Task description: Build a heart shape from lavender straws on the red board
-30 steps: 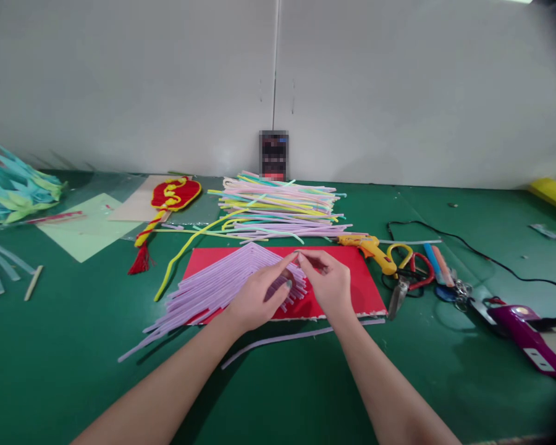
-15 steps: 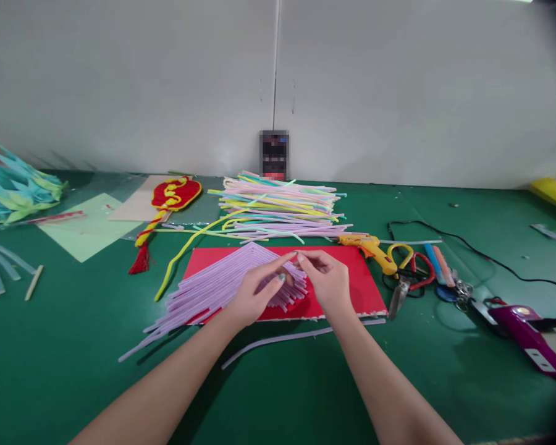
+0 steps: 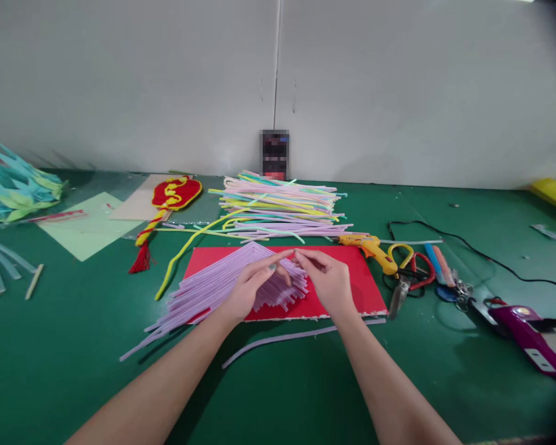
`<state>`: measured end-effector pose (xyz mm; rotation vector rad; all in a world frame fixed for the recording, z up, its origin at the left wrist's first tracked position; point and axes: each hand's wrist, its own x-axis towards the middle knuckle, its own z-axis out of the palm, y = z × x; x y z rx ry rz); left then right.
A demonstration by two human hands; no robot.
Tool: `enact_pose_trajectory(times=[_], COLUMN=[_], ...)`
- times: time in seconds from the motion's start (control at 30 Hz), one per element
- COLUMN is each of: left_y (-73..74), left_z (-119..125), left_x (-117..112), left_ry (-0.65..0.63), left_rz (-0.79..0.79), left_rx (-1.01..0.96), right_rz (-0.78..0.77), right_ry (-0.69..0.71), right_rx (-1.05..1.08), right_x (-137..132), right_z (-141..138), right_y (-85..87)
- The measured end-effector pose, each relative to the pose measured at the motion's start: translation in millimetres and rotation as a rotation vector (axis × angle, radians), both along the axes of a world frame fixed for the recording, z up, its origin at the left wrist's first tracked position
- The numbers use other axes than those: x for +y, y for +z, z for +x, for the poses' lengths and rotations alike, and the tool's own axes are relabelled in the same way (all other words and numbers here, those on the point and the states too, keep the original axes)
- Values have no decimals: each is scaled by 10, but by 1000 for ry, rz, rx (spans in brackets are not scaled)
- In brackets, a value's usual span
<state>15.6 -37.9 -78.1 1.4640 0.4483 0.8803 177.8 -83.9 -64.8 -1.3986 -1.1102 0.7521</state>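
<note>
Many lilac pipe cleaners [image 3: 217, 277] lie bent in a V on a red board [image 3: 347, 284]. Over their right part is my left hand [image 3: 252, 284], fingers stretched out and thumb apart from them. Its index fingertip meets the fingertips of my right hand [image 3: 327, 278], which are pinched together above the board. Whatever the pinch may hold is hidden or too small to make out. One loose lilac pipe cleaner [image 3: 278, 338] lies in front of the board, passing under my right wrist.
Behind the board lies a pile of mixed pipe cleaners [image 3: 282, 207]. A yellow glue gun [image 3: 373, 250], scissors [image 3: 401, 293] and a purple corded tool [image 3: 530, 340] lie to the right. A red and yellow fan-shaped ornament [image 3: 176, 193] lies left, near green paper [image 3: 86, 228].
My left thumb has risen towards its fingers, and the left hand has shifted slightly left. My right hand keeps its pinch in nearly the same place. The pipe cleaners have not moved.
</note>
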Motion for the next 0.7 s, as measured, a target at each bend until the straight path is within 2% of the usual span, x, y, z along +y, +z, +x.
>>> enact_pose_trajectory(times=[0.23, 0.4, 0.57, 0.7], left_y=[52, 29, 12, 10], left_z=[7, 4, -6, -10], left_x=[-38, -71, -84, -88], left_ry=[10, -6, 14, 16], left_rz=[93, 174, 234, 252], left_rx=[80, 131, 204, 219], right_rz=[105, 206, 191, 89], right_ry=[-62, -103, -106, -111], right_rx=[-255, -404, -351, -169], right_x=[-22, -31, -34, -21], right_z=[9, 11, -5, -23], right_y=[-3, -4, -9, -43])
